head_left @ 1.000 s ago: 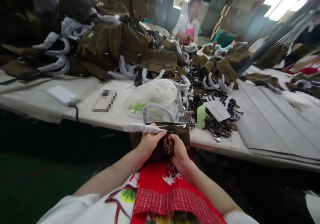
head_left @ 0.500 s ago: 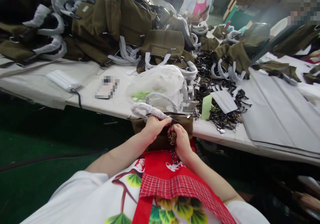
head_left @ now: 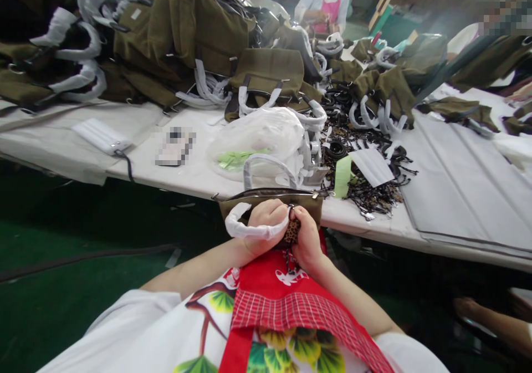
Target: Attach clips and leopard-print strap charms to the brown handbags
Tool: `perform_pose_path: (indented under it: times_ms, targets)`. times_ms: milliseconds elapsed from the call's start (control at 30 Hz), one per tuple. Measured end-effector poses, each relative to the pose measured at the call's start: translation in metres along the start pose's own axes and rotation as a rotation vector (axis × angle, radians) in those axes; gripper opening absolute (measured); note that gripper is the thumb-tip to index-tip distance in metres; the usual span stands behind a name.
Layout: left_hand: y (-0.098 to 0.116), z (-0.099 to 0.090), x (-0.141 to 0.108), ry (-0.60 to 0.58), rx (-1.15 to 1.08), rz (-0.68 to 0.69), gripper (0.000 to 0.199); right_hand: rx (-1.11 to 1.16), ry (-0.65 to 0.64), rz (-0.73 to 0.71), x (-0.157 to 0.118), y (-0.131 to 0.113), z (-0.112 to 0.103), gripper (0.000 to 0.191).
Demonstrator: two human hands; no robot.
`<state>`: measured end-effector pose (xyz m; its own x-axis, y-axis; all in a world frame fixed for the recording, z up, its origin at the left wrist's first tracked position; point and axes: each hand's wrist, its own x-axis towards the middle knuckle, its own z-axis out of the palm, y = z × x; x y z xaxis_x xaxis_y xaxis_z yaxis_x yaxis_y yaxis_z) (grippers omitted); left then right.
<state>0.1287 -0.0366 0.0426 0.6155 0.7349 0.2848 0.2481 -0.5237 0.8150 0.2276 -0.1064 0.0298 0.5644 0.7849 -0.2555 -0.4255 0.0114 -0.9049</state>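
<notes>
An olive handbag (head_left: pixel 233 204) with a zipped top stands against the table's front edge, right in front of me. Its near handle (head_left: pixel 253 231), wrapped in white, hangs down over my left hand (head_left: pixel 268 218), which is closed at the base of that handle. The far wrapped handle (head_left: pixel 270 159) stands upright behind the zip. My right hand (head_left: pixel 308 240) is closed beside the left, pinching the top of a leopard-print charm (head_left: pixel 293 230) with a dark cord hanging below it. The fingertips of both hands meet at the charm's upper end and hide its fastening.
Behind the bag lie a clear plastic bag (head_left: pixel 261 134), a phone (head_left: pixel 175 147) and a white power bank (head_left: pixel 101 136) with a cable. To the right is a heap of dark cords and charms (head_left: pixel 369 195). Olive bags (head_left: pixel 220 35) are piled behind. A co-worker (head_left: pixel 324 7) stands across the table.
The near handle has flipped down towards me, over my left hand. My left hand has turned, its knuckles now upward. My right hand stays on the charm.
</notes>
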Motion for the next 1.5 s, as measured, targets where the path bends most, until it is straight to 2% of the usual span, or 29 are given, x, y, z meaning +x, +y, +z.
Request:
perform_pose_path:
  times_ms: [67, 133, 200, 267, 333, 433, 533, 633, 733, 800, 867, 967, 1067, 1133, 1200, 1267, 1333, 1400, 1500]
  targets:
    - [-0.006, 0.002, 0.003, 0.091, -0.075, -0.069, 0.024, 0.016, -0.028, -0.008, 0.0, 0.0, -0.001, 0.022]
    - [-0.013, 0.001, 0.007, 0.142, -0.208, -0.199, 0.024, 0.017, -0.063, -0.002, 0.002, -0.001, -0.002, 0.022]
    - [-0.02, -0.002, 0.01, 0.139, -0.337, -0.326, 0.023, -0.047, -0.126, 0.009, 0.005, -0.003, -0.005, 0.024]
    - [-0.024, -0.009, 0.013, 0.125, -0.371, -0.367, 0.023, -0.213, -0.212, 0.028, 0.009, -0.009, -0.01, 0.023]
    - [-0.025, -0.016, 0.015, 0.114, -0.327, -0.34, 0.024, -0.457, -0.287, -0.013, 0.012, -0.018, -0.015, 0.018]
    - [-0.023, -0.026, 0.019, 0.085, -0.296, -0.273, 0.022, -0.766, -0.276, -0.215, 0.014, -0.031, -0.023, 0.014]
    - [-0.021, -0.035, 0.024, 0.08, -0.288, -0.223, 0.02, -0.768, -0.206, -0.263, 0.016, -0.04, -0.03, 0.017]
    - [-0.019, -0.048, 0.032, 0.131, -0.263, -0.193, 0.019, -0.692, -0.063, -0.296, 0.021, -0.047, -0.041, 0.026]
    - [-0.011, -0.062, 0.04, 0.076, -0.252, -0.147, 0.019, -0.903, 0.052, -0.582, 0.028, -0.055, -0.048, 0.021]
    - [-0.005, -0.067, 0.048, -0.007, -0.244, -0.105, 0.02, -1.069, 0.032, -0.775, 0.031, -0.057, -0.048, 0.019]
    - [-0.002, -0.067, 0.059, -0.082, -0.251, -0.067, 0.022, -1.166, -0.032, -0.871, 0.033, -0.054, -0.044, 0.024]
    - [-0.011, -0.061, 0.081, -0.148, -0.21, -0.075, 0.026, -1.247, -0.117, -0.856, 0.036, -0.042, -0.039, 0.036]
    - [-0.025, -0.056, 0.093, -0.193, 0.047, -0.228, 0.029, -1.322, -0.161, -0.755, 0.044, -0.024, -0.042, 0.045]
    - [-0.03, -0.051, 0.085, -0.231, 0.265, -0.255, 0.023, -1.362, -0.167, -0.688, 0.05, -0.011, -0.049, 0.049]
    - [-0.032, -0.044, 0.065, -0.278, 0.402, -0.165, 0.024, -1.389, -0.166, -0.656, 0.056, 0.002, -0.057, 0.05]
    - [-0.037, -0.034, 0.038, -0.278, 0.446, -0.094, 0.035, -1.401, -0.173, -0.667, 0.061, 0.013, -0.063, 0.049]
    - [-0.047, -0.024, 0.013, -0.312, 0.472, -0.005, 0.057, -1.397, -0.172, -0.707, 0.066, 0.019, -0.066, 0.043]
    - [-0.062, -0.014, -0.005, -0.382, 0.5, 0.053, 0.075, -1.373, -0.131, -0.767, 0.074, 0.014, -0.064, 0.032]
    - [-0.086, -0.004, -0.015, -0.418, 0.543, 0.059, 0.087, -1.288, -0.025, -0.885, 0.098, -0.018, -0.051, 0.023]
